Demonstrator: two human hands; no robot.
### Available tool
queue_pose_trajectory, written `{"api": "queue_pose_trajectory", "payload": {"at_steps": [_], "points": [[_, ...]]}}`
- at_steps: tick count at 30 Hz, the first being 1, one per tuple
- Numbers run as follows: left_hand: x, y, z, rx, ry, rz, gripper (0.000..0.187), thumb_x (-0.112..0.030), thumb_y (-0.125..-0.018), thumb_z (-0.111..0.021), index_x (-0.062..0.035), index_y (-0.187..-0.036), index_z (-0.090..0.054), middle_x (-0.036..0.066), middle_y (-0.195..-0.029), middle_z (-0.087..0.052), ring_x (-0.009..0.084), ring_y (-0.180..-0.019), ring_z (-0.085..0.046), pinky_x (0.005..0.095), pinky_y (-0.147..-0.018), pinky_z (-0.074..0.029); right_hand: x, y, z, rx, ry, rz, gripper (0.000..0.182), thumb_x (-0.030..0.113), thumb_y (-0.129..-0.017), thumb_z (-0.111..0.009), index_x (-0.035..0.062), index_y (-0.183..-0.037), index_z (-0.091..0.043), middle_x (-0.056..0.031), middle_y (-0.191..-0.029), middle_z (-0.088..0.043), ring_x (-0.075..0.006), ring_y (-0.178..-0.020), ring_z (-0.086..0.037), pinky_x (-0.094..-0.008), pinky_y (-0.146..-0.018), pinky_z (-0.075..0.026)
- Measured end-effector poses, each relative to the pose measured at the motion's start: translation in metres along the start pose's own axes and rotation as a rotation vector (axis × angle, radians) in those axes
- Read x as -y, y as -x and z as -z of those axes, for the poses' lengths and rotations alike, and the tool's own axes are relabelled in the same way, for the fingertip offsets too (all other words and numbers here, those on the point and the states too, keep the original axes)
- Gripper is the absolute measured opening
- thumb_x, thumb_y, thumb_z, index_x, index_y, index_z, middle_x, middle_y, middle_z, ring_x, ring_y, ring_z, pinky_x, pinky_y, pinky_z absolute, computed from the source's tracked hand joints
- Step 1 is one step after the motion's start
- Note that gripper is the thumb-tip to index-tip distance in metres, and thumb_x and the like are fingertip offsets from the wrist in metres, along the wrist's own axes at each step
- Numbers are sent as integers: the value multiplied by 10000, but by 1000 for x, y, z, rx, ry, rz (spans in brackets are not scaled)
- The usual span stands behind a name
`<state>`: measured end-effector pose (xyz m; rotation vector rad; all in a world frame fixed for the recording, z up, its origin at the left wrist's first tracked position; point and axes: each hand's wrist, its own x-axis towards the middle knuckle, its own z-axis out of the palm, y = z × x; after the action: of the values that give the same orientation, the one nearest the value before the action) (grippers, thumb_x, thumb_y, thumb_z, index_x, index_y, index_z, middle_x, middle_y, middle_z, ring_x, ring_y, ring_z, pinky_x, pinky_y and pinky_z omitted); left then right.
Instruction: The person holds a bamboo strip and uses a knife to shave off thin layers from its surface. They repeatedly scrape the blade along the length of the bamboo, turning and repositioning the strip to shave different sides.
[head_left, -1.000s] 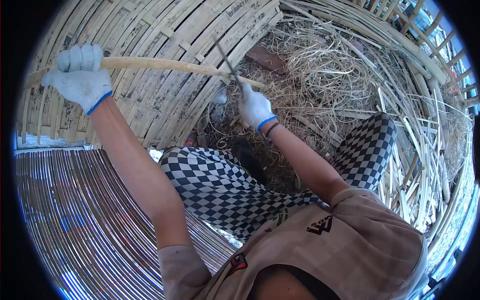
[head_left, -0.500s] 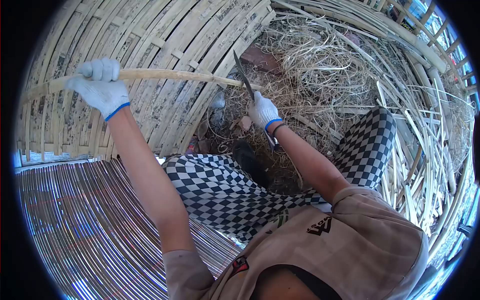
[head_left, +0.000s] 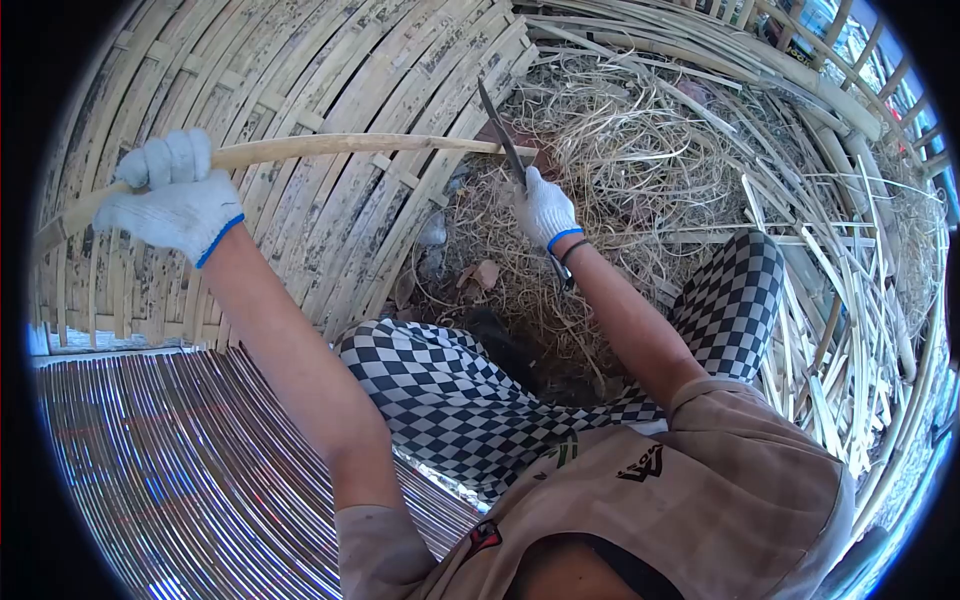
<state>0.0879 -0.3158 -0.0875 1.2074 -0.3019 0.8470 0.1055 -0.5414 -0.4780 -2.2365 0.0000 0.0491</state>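
My left hand [head_left: 175, 195], in a white knit glove with a blue cuff, is wrapped round a long pale bamboo strip [head_left: 330, 147]. The strip runs from the far left across to the middle of the view. My right hand [head_left: 547, 210], gloved alike, grips a knife [head_left: 506, 140] by its handle, most of which the fingers hide. The dark blade points up and slightly left. It crosses the strip near the strip's right end; the exact contact between edge and bamboo is too small to tell.
A woven bamboo wall [head_left: 400, 80] stands behind the strip. Curly shavings [head_left: 640, 150] cover the ground beyond my right hand. Loose split bamboo strips [head_left: 850, 310] are piled at the right. A slatted mat [head_left: 200, 450] lies at lower left, and my checkered trouser legs [head_left: 440, 380] are below.
My left hand has shifted left and slightly down with the bamboo strip, drawing it leftward. My right hand and the knife have moved slightly right, and the blade now crosses closer to the strip's end.
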Motion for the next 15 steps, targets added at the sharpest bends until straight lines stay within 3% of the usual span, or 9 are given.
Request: {"api": "queue_pose_trajectory", "payload": {"at_steps": [5,8,12,13,15], "points": [[27,1,-9,51,29,86,783,-931,-883,-128,-215,-594,-261,-41,-518,-166,136,-477,-96,301,-477,-100,-8,-22,-12,77,43,-56,326,349,-1014,-532,70,-1182,-535,-291,-962,-716,-493,-934,-689,-595,-816,-535],[37,-8,-7,115,15,105,798,-952,-856,-122,-212,-586,-244,-38,-521,-159,136,-482,-91,299,-480,-99,38,-24,9,49,-69,-71,318,345,-1023,-523,77,-1193,-532,-297,-934,-712,-498,-911,-689,-595,-802,-539],[35,-16,-5,189,50,127,805,-969,-836,-150,-212,-573,-225,-35,-530,-139,136,-491,-75,301,-489,-90,53,-26,5,-73,-81,204,244,315,-1049,-498,102,-1167,-517,-249,-792,-702,-492,-773,-684,-596,-690,-537],[36,-20,0,235,78,136,805,-969,-836,-154,-213,-570,-220,-35,-530,-139,137,-492,-74,302,-488,-91,48,-27,5,-79,-80,162,205,295,-1052,-503,113,-1146,-507,-224,-742,-692,-483,-722,-678,-600,-659,-527],[40,-15,-6,93,-32,85,802,-965,-843,-155,-214,-564,-206,-36,-529,-132,139,-494,-68,303,-486,-89,-3,-39,-22,7,-53,-16,243,249,-1022,-519,70,-1183,-544,-275,-888,-717,-489,-845,-702,-590,-752,-552]]}}
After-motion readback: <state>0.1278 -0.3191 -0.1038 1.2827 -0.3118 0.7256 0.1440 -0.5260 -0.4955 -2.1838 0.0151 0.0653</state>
